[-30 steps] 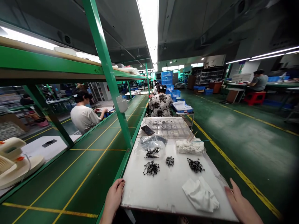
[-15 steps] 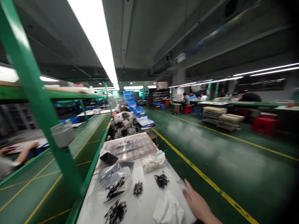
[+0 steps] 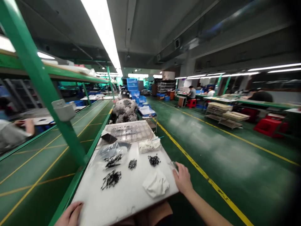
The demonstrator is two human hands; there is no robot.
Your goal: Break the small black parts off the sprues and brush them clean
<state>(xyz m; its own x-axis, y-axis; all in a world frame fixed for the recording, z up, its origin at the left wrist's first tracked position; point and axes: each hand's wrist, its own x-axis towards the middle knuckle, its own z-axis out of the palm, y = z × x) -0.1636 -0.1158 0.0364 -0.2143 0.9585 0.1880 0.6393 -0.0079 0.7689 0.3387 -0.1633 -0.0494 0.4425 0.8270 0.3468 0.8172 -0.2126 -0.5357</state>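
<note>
A white board point(image 3: 131, 201) fills the lower middle of the view. My left hand point(image 3: 70, 214) rests on its near left edge, and my right hand point(image 3: 183, 179) lies on its right edge, fingers beside a small clear plastic piece point(image 3: 173, 165). Loose black parts lie on the board in several piles, the largest point(image 3: 111, 179) nearest my left hand. A crumpled white cloth point(image 3: 155, 185) lies closest to my right hand. Farther up are a clear bag point(image 3: 112, 150), a bag of white items point(image 3: 149, 145), a black phone point(image 3: 108, 138) and a clear compartment tray point(image 3: 127, 131).
A long green workbench point(image 3: 39, 166) runs along the left, with a green upright post point(image 3: 68, 138). A seated person in a patterned shirt point(image 3: 124, 110) is just beyond the tray. Another person's hand point(image 3: 29, 126) shows at far left. Green floor with yellow lines point(image 3: 209, 179) lies right.
The view has swung left and the board now appears tilted. My right hand has moved up the board's right edge, and my left hand has reappeared at the lower left.
</note>
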